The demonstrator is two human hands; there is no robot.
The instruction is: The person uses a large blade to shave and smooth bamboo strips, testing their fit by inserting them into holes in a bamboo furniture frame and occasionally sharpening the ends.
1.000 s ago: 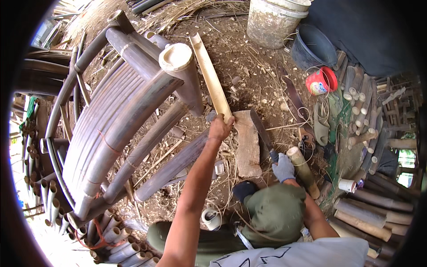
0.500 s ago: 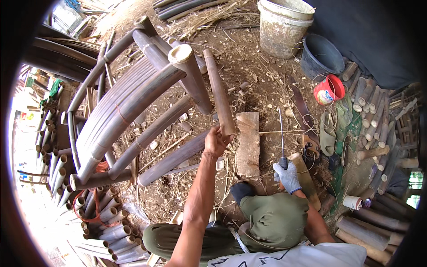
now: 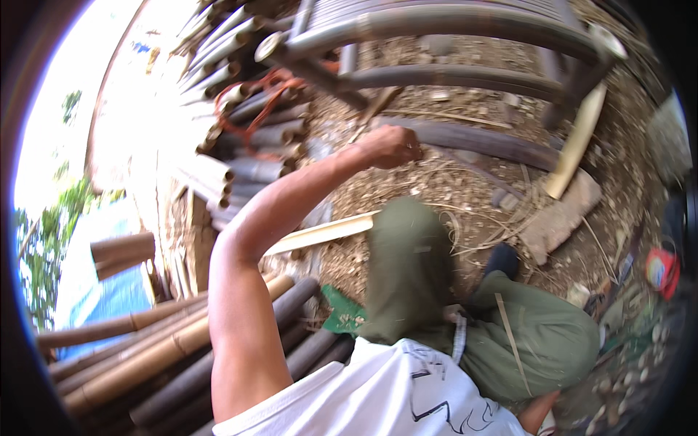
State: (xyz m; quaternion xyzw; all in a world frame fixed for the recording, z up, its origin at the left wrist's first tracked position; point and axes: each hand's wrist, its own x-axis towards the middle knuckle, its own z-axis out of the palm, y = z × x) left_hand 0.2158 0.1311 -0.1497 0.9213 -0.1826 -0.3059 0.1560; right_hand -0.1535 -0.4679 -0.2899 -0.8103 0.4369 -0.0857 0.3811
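Observation:
My left hand (image 3: 393,147) is reached out ahead with its fingers curled in, and I see nothing in them. Behind it, a dark bamboo pole (image 3: 487,139) lies on the ground; whether the hand touches it I cannot tell. A split bamboo piece (image 3: 578,145) shows its pale inner side beside a flat wooden block (image 3: 563,216). Another pale split length (image 3: 320,233) lies by my left knee. Against a blue sheet appears a short brown bamboo piece (image 3: 122,254) with no visible support. Only a bit of my right forearm (image 3: 539,414) shows at the lower edge; that hand is out of sight.
A bamboo bench frame (image 3: 436,22) stands at the far side. Stacked bamboo lengths (image 3: 254,116) with an orange cord lie at the left, and long poles (image 3: 138,349) at the lower left. A red tub (image 3: 662,272) is at the right. Shavings litter the ground.
The view has swung left. My left hand has let go of the bamboo length it held by the end. My right hand, gloved on a knife-like tool before, has left the view.

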